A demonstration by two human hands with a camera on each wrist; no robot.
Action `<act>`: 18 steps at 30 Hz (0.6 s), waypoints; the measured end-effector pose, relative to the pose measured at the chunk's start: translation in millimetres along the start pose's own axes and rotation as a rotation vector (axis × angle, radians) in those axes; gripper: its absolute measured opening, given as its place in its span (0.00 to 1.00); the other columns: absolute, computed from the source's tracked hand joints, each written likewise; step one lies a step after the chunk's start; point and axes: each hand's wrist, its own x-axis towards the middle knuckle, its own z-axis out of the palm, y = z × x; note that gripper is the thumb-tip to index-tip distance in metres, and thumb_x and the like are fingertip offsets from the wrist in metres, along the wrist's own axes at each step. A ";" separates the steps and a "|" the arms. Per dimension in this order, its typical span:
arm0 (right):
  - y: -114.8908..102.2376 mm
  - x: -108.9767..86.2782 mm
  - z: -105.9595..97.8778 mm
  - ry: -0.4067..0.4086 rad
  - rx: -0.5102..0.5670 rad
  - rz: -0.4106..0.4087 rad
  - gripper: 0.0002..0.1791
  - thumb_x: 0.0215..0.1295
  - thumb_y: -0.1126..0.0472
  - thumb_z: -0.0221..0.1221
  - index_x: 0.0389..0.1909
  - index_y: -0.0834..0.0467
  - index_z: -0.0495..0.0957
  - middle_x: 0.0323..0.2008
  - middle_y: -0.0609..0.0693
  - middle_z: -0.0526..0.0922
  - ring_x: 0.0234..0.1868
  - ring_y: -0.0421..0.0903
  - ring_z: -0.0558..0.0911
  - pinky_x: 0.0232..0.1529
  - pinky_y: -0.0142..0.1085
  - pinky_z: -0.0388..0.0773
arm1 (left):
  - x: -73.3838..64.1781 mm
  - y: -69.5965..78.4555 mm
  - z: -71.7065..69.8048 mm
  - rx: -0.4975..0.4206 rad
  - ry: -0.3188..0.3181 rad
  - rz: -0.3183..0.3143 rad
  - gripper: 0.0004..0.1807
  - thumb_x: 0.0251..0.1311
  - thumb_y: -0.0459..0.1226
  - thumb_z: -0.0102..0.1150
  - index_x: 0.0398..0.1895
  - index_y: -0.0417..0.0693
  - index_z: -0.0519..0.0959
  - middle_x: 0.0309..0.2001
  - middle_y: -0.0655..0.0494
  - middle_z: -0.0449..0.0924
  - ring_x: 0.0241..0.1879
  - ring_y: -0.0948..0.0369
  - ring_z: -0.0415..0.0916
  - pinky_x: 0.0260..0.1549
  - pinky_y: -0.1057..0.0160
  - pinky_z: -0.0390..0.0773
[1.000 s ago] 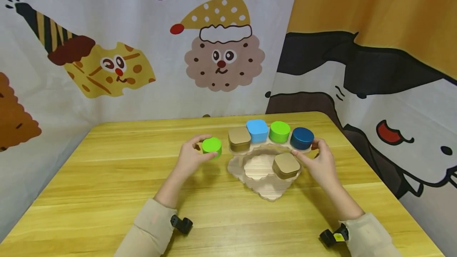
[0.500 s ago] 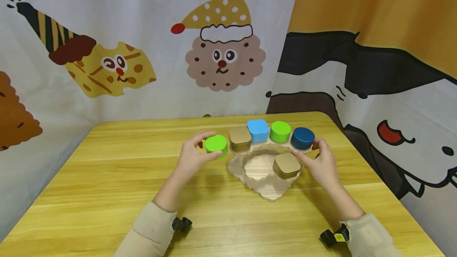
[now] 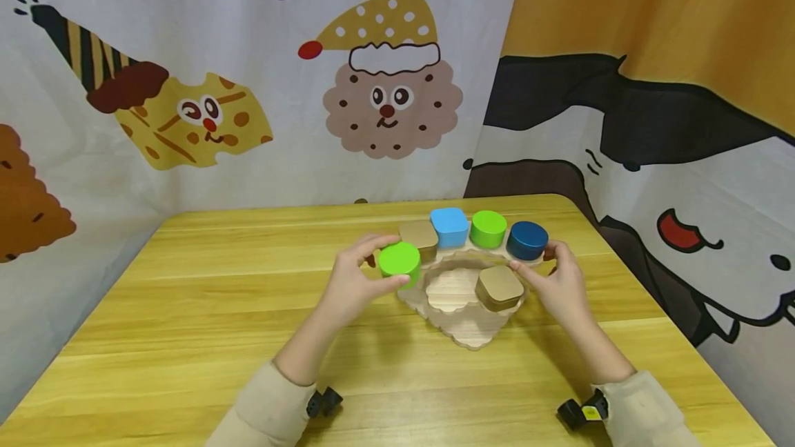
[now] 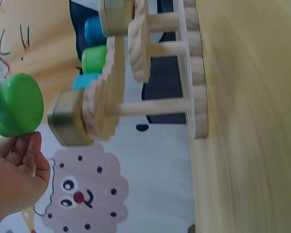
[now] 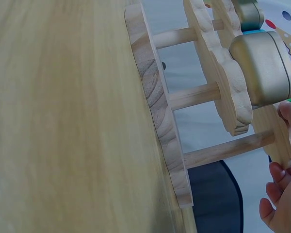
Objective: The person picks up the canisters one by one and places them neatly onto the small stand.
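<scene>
My left hand (image 3: 354, 278) pinches a round green tin (image 3: 399, 259) between thumb and fingers, in the air beside the left end of a tiered wooden stand (image 3: 468, 333). In the left wrist view this green tin (image 4: 20, 104) is apart from the square gold tin on the upper shelf. My right hand (image 3: 562, 280) grips the upper shelf's right end, thumb on top, near the dark blue tin (image 3: 527, 240). A gold tin (image 3: 419, 236), a light blue tin (image 3: 449, 227) and another green tin (image 3: 488, 229) share that shelf. A second gold tin (image 3: 499, 288) sits on the lower shelf's right end.
The stand's scalloped shelves rest on wooden dowels (image 5: 194, 97) above a base board (image 5: 157, 102). It stands on a wood-grain table (image 3: 205, 309), toward the back right. Behind hangs a printed curtain (image 3: 217, 19). Both wrists carry small black cameras.
My left hand has moved right with the green tin and now partly covers the upper gold tin in the head view. The right hand keeps its grip on the stand.
</scene>
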 end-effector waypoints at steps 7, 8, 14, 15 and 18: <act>0.2 -0.5 -1.0 -0.009 -0.003 0.016 0.37 0.56 0.44 0.67 0.56 0.65 0.66 0.45 0.58 0.70 0.35 0.50 0.66 0.30 0.36 0.63 | -8.5 12.8 13.6 -0.020 -0.024 -0.032 0.33 0.41 0.39 0.78 0.56 0.53 0.79 0.53 0.62 0.75 0.49 0.58 0.69 0.47 0.48 0.70; 0.2 -0.4 -1.1 -0.009 -0.004 0.016 0.37 0.56 0.44 0.67 0.56 0.65 0.66 0.45 0.58 0.70 0.35 0.50 0.66 0.30 0.36 0.63 | -9.7 14.4 15.7 -0.025 -0.031 -0.036 0.33 0.41 0.39 0.78 0.56 0.54 0.79 0.53 0.62 0.75 0.50 0.59 0.69 0.48 0.47 0.69; -0.6 -0.2 -1.2 0.000 -0.006 0.003 0.36 0.56 0.45 0.68 0.55 0.65 0.67 0.44 0.58 0.70 0.34 0.48 0.65 0.29 0.35 0.63 | -14.7 16.5 30.3 -0.045 -0.095 -0.005 0.34 0.41 0.39 0.78 0.56 0.51 0.78 0.53 0.65 0.75 0.46 0.61 0.70 0.44 0.53 0.71; -0.7 -0.1 -1.2 0.001 -0.007 0.001 0.36 0.56 0.45 0.68 0.55 0.66 0.67 0.44 0.58 0.70 0.34 0.48 0.65 0.29 0.34 0.63 | -15.4 15.7 32.8 -0.046 -0.103 -0.001 0.34 0.41 0.39 0.78 0.57 0.50 0.78 0.52 0.66 0.75 0.45 0.61 0.70 0.42 0.54 0.72; -1.4 0.3 -1.0 0.004 -0.005 -0.004 0.36 0.56 0.46 0.68 0.55 0.66 0.67 0.44 0.58 0.70 0.33 0.48 0.66 0.28 0.34 0.63 | -17.1 12.9 39.4 -0.044 -0.111 0.005 0.33 0.42 0.40 0.78 0.57 0.53 0.78 0.52 0.68 0.75 0.43 0.62 0.69 0.39 0.57 0.71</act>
